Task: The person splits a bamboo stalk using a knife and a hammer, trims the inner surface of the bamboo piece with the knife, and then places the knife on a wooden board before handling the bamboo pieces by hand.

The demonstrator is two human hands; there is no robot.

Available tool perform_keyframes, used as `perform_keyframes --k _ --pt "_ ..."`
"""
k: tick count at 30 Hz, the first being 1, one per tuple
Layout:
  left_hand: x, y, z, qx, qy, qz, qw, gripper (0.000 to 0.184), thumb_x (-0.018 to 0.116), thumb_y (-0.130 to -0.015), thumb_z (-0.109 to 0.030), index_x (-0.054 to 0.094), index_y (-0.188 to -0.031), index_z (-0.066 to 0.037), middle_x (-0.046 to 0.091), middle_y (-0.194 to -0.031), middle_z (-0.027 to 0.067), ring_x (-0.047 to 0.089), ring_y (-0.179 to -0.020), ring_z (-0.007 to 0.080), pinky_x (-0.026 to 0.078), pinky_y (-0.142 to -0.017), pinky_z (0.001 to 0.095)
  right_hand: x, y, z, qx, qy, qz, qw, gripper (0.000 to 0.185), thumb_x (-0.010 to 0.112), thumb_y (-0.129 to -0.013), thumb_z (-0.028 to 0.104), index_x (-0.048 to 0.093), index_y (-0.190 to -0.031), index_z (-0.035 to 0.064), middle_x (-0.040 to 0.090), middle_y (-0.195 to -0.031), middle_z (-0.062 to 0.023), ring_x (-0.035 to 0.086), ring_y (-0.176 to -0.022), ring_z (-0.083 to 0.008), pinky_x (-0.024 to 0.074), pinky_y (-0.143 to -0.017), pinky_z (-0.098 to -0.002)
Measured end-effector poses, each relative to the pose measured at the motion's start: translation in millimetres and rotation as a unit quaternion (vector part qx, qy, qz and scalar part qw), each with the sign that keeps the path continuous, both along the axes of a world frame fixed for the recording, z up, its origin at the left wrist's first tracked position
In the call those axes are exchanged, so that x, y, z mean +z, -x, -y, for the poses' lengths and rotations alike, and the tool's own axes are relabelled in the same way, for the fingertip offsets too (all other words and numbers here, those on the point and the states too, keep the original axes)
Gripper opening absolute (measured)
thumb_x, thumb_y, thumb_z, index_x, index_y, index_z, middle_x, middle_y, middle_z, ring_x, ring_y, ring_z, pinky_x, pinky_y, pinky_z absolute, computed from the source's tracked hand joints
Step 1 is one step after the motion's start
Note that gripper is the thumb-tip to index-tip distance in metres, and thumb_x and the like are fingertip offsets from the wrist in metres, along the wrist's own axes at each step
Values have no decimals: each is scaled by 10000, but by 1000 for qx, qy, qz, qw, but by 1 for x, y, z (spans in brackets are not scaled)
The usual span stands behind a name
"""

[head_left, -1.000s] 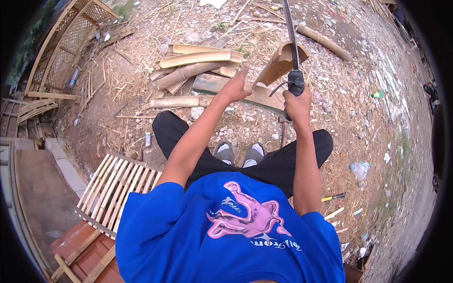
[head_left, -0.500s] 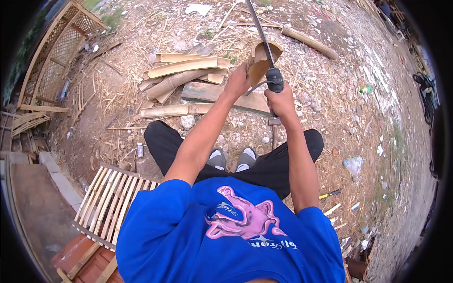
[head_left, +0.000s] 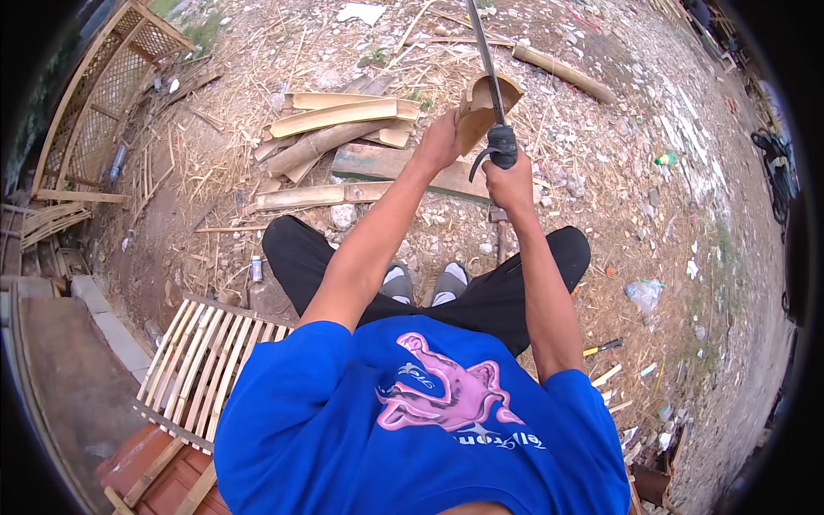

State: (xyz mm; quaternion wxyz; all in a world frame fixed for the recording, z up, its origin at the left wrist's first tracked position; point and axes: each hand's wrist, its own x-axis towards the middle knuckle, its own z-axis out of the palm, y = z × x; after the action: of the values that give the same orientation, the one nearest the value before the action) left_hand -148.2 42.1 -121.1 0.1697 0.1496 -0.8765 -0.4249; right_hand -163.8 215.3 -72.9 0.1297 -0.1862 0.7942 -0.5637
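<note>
My left hand (head_left: 439,142) is closed around the edge of a short split bamboo piece (head_left: 475,129), its hollow side partly showing. In my right hand (head_left: 512,182) is a long-bladed machete (head_left: 486,60) with a black grip and a curved hand guard. The blade points away from me and passes across the upper end of the bamboo; whether it cuts into it I cannot tell. Below the hands lies a weathered plank (head_left: 369,162). A hammer-like tool (head_left: 499,230) shows partly below my right hand.
Split bamboo pieces (head_left: 330,129) are piled left of the plank. A bamboo pole (head_left: 562,74) lies farther off. A slatted bamboo panel (head_left: 197,365) is at lower left, and a lattice frame (head_left: 107,94) stands upper left. A yellow-and-black tool (head_left: 603,347) lies on the littered ground at right.
Both hands, the bamboo piece and the machete have shifted slightly to the right. The machete's guard has turned and hangs closer to its grip. Both holds stay the same.
</note>
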Motion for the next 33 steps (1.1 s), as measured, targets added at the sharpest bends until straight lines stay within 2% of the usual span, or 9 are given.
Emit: perform_keyframes --k 4,12,15,16,19,21,24,26,33 --pt "7 10 -6 -44 38 -15 998 400 633 -851 -185 530 -1160 48 665 -990 305 644 -946 461 516 -797 498 49 -23 -8 8 119 91 989 167 610 -754 10 496 -872 39 517 -597 -18 504 -459 -105 401 -429 -264" --pt "166 -24 -22 -59 154 -129 978 295 602 -854 -152 555 -1073 39 667 -948 270 648 -895 450 529 -794 487 159 -45 -45 34 177 19 983 190 651 -841 24 512 -970 15 473 -575 2 429 -435 -75 329 -410 -246" --pt "189 -18 -15 -47 238 -187 952 419 553 -913 -67 499 -1322 6 696 -928 114 681 -840 246 531 -806 347 202 -56 -50 3 193 -24 981 178 654 -875 42 531 -999 6 431 -542 32 389 -431 -56 326 -428 -236" --pt "202 -23 -15 -41 256 -173 950 369 562 -948 -129 514 -1279 26 675 -911 121 655 -810 172 528 -743 337 205 -55 -55 42 246 14 968 163 658 -868 33 522 -956 20 414 -530 50 376 -429 -54 330 -436 -240" --pt "173 -27 -17 -71 158 -88 981 291 606 -860 -177 561 -1053 36 659 -991 276 645 -921 440 523 -811 487 159 -38 -48 45 228 88 969 156 691 -838 71 539 -824 38 480 -564 14 440 -442 -76 333 -415 -240" --pt "87 -28 7 -139 81 154 975 646 642 -890 -302 416 -1399 26 557 -1303 300 575 -1186 410 464 -993 449 45 -23 -30 -18 90 157 983 166 664 -814 31 498 -823 43 474 -588 10 441 -441 -80 333 -410 -248" --pt "-45 -75 32 -88 116 86 986 811 697 -876 -319 285 -1489 16 415 -1468 279 515 -1280 385 425 -1068 421 14 -6 -30 -86 169 236 953 171 603 -797 -50 456 -829 32 449 -626 2 425 -458 -75 354 -412 -256" --pt "-40 -101 33 -49 -41 132 989 785 706 -876 -317 320 -1486 -10 458 -1438 265 508 -1294 359 428 -1065 408 12 0 -44 -95 185 240 948 183 601 -789 -60 447 -816 35 446 -633 4 423 -462 -80 357 -412 -262" --pt "-61 -126 29 -78 -38 151 985 630 692 -896 -306 460 -1422 -48 532 -1392 203 572 -1217 340 460 -1020 403 36 -9 -17 -26 173 210 962 195 616 -799 -54 455 -858 38 445 -631 8 417 -473 -71 357 -426 -254"
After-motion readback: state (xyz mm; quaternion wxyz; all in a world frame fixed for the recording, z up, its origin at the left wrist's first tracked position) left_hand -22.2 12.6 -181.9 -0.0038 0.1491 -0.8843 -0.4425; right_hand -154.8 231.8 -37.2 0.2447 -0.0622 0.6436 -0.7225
